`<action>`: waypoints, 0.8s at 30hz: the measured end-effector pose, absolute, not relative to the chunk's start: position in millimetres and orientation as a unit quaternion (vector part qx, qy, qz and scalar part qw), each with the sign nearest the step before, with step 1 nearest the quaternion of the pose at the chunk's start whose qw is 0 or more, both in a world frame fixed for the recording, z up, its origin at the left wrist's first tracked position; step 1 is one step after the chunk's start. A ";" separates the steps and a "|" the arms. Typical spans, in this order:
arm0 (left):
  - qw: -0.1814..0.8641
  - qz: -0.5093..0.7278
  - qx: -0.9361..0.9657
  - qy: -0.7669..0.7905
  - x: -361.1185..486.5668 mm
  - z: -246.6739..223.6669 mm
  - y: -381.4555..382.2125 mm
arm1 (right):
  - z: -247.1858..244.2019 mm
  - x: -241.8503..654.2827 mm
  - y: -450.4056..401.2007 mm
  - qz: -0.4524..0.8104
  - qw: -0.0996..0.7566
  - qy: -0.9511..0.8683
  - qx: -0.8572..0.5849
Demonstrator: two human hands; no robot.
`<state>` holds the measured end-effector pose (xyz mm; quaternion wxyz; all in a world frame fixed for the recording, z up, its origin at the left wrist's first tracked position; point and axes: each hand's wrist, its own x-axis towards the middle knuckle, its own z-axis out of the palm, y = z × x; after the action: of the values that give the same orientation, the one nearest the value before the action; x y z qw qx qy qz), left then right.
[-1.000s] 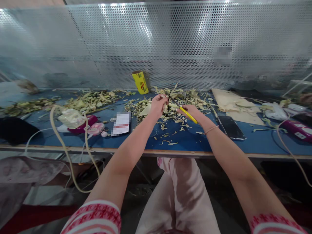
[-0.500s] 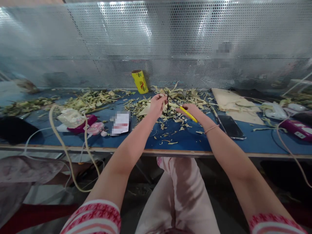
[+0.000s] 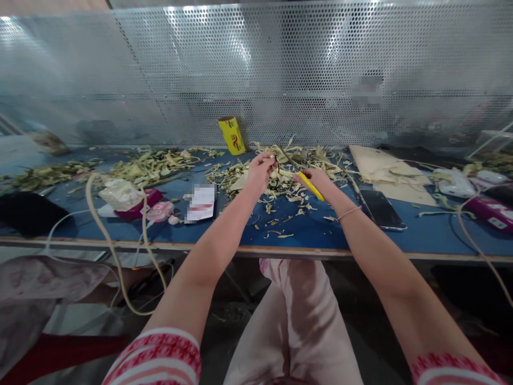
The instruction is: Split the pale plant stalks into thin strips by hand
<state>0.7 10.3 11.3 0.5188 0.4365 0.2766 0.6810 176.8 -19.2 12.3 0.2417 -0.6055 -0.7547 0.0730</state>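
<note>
My left hand (image 3: pixel 261 170) is closed in a pinch over a pile of pale green plant scraps (image 3: pixel 236 179). A thin dark strand (image 3: pixel 277 170) hangs at its fingertips; what else lies between the fingers is too small to make out. To the right, my right hand (image 3: pixel 318 181) is wrapped round a yellow-handled knife (image 3: pixel 311 186). The thin blade points away and to the left, above the pile, with its tip just beyond my left fingers and apart from them. Small peelings are scattered on the blue table (image 3: pixel 296 238) below both hands.
A yellow cardboard tube (image 3: pixel 231 136) stands by the perforated metal screen (image 3: pixel 280 69). Left are a white card (image 3: pixel 200 202), a pink case (image 3: pixel 159 212) and a looped hose (image 3: pixel 98 222). A phone (image 3: pixel 382 209) and cardboard (image 3: pixel 372 166) lie right. More scraps (image 3: pixel 152 163) are heaped left.
The knife blade has swung up and away from my left fingertips, where it was close before. My left hand keeps its pinch. The whole view has shifted slightly.
</note>
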 end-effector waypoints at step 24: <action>0.294 0.751 0.473 0.356 -13.6 -7.2 33.1 | 13.3 168.2 -46.4 0.549 0.250 -0.674 -0.427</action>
<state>-13.6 33.1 -7.2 0.2941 0.4728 0.3557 0.7506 168.2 -46.4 13.3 0.2502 -0.4268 -0.6738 0.5489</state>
